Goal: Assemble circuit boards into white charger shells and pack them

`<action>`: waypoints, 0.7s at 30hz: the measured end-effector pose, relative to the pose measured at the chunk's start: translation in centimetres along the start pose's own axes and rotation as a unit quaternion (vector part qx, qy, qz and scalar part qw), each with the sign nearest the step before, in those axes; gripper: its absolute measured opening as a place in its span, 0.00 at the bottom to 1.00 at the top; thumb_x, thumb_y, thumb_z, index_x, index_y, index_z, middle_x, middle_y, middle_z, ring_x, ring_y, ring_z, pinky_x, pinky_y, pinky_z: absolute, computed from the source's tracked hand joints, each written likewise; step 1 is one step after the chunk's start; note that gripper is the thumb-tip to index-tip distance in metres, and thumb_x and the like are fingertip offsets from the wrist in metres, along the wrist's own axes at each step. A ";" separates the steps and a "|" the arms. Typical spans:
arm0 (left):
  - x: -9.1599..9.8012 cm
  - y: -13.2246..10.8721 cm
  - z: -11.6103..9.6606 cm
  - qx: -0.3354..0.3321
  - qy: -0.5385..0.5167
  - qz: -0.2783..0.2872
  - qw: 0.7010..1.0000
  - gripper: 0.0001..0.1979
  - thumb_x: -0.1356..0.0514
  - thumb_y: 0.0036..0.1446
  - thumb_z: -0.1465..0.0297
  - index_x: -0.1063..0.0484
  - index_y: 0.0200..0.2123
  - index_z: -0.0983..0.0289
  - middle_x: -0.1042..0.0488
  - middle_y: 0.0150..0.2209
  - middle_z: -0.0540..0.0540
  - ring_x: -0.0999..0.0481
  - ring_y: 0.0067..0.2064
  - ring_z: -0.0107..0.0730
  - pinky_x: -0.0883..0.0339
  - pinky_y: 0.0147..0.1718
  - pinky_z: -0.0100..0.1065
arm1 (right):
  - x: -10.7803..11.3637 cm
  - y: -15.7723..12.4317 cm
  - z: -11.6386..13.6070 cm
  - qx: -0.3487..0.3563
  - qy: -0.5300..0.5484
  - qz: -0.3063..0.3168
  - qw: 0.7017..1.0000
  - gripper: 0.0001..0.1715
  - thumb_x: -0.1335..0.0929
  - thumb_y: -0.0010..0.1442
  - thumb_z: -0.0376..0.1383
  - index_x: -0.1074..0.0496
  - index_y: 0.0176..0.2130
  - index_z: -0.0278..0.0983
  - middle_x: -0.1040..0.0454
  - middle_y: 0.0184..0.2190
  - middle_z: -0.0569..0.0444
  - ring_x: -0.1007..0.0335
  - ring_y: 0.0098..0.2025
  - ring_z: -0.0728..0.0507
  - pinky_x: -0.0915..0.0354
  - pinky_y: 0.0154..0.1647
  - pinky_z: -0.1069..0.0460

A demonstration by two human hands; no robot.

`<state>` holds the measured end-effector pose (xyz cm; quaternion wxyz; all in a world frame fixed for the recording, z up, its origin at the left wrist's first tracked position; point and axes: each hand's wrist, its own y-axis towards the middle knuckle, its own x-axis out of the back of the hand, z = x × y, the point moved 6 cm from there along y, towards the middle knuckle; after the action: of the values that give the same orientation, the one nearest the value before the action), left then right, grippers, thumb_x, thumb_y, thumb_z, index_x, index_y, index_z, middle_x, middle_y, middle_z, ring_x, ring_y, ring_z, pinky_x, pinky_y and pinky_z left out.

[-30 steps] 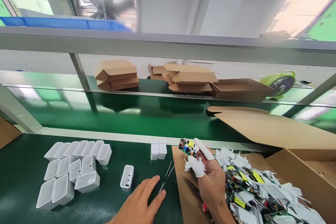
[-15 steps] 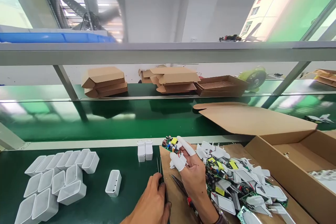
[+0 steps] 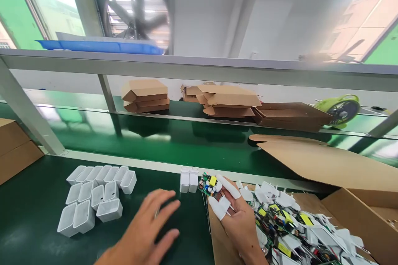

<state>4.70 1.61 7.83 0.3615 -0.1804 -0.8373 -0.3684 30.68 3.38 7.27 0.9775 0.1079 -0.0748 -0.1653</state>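
My right hand (image 3: 239, 225) is closed on a small green circuit board (image 3: 209, 184) with a yellow part, pinched between fingers that wear white finger cots. It is held up over the left edge of a cardboard sheet (image 3: 217, 236). My left hand (image 3: 146, 232) hovers low over the dark green mat with its fingers spread and holds nothing I can see. A glimpse of something white (image 3: 156, 213) shows under its fingers; a single white casing lay about there before. The left hand is slightly blurred by motion.
A cluster of several empty white casings (image 3: 96, 198) lies on the mat at left. Two white closed units (image 3: 189, 179) stand by the conveyor's edge. A heap of boards and plug parts (image 3: 295, 223) fills the open cardboard box (image 3: 357, 215) at right. Folded cartons (image 3: 146, 95) and a green fan (image 3: 338, 109) sit beyond the green conveyor (image 3: 186, 140).
My left hand has left the tweezers by the cardboard edge, moved left and opened over the spot of the single casing. My right hand keeps the board. The view has shifted.
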 end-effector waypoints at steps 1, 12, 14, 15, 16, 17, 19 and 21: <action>1.2 -0.8 1.8 0.050 -0.007 -0.023 0.998 0.37 0.38 0.67 0.71 0.50 0.74 0.50 0.39 0.71 0.64 0.39 0.72 0.59 0.39 0.68 0.65 | -0.7 -0.3 -0.2 -0.001 -0.008 0.016 1.000 0.34 0.22 0.54 0.44 0.23 0.58 0.41 0.20 0.54 0.43 0.18 0.50 0.35 0.18 0.46 0.46; -2.6 -3.4 7.6 0.235 -0.259 -0.042 0.936 0.45 0.36 0.60 0.72 0.56 0.74 0.51 0.30 0.65 0.58 0.27 0.65 0.46 0.35 0.67 0.55 | -9.7 -3.0 5.7 0.291 -0.199 0.230 0.907 0.35 0.35 0.65 0.28 0.38 0.69 0.44 0.27 0.57 0.46 0.25 0.57 0.41 0.24 0.55 0.51; -2.3 -3.6 7.3 0.202 -0.236 -0.070 0.948 0.44 0.37 0.63 0.71 0.58 0.74 0.48 0.30 0.66 0.58 0.28 0.66 0.47 0.34 0.66 0.55 | -10.0 -3.6 5.4 0.303 -0.229 0.240 0.893 0.38 0.35 0.65 0.28 0.43 0.71 0.46 0.27 0.59 0.47 0.25 0.58 0.40 0.25 0.57 0.49; -2.0 -3.8 7.3 0.193 -0.224 -0.077 0.952 0.44 0.37 0.63 0.71 0.58 0.74 0.47 0.31 0.66 0.58 0.28 0.66 0.47 0.33 0.65 0.56 | -10.1 -3.9 5.1 0.309 -0.240 0.238 0.889 0.39 0.35 0.66 0.28 0.44 0.71 0.47 0.27 0.59 0.46 0.25 0.58 0.40 0.25 0.58 0.48; -1.8 -3.9 7.2 0.189 -0.213 -0.082 0.955 0.44 0.37 0.64 0.71 0.59 0.74 0.46 0.30 0.66 0.57 0.28 0.65 0.48 0.33 0.65 0.56 | -10.1 -4.1 4.8 0.313 -0.248 0.236 0.886 0.39 0.35 0.66 0.29 0.45 0.71 0.48 0.27 0.59 0.46 0.25 0.58 0.39 0.25 0.58 0.47; -1.6 -3.9 7.2 0.186 -0.203 -0.085 0.958 0.44 0.37 0.64 0.71 0.60 0.74 0.45 0.30 0.66 0.57 0.28 0.65 0.48 0.32 0.64 0.56 | -10.1 -4.4 4.4 0.311 -0.252 0.236 0.885 0.38 0.35 0.66 0.29 0.45 0.71 0.48 0.27 0.59 0.46 0.24 0.57 0.38 0.24 0.57 0.47; -1.1 -3.8 7.0 0.178 -0.185 -0.085 0.963 0.45 0.38 0.64 0.72 0.61 0.74 0.44 0.30 0.66 0.57 0.28 0.64 0.49 0.32 0.64 0.58 | -10.2 -4.7 3.7 0.312 -0.248 0.239 0.886 0.38 0.36 0.66 0.30 0.45 0.71 0.47 0.26 0.57 0.46 0.23 0.54 0.39 0.23 0.53 0.48; -0.8 -3.5 6.8 0.167 -0.171 -0.078 0.968 0.45 0.39 0.65 0.73 0.63 0.75 0.44 0.31 0.66 0.57 0.29 0.64 0.49 0.33 0.64 0.59 | -10.2 -4.9 3.5 0.320 -0.242 0.241 0.884 0.39 0.36 0.66 0.30 0.46 0.72 0.46 0.25 0.56 0.46 0.22 0.52 0.39 0.23 0.51 0.48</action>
<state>0.03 4.31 2.38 0.2078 -0.1117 -0.9480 -0.2137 18.98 1.67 8.36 0.8511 0.3499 -0.3817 0.0869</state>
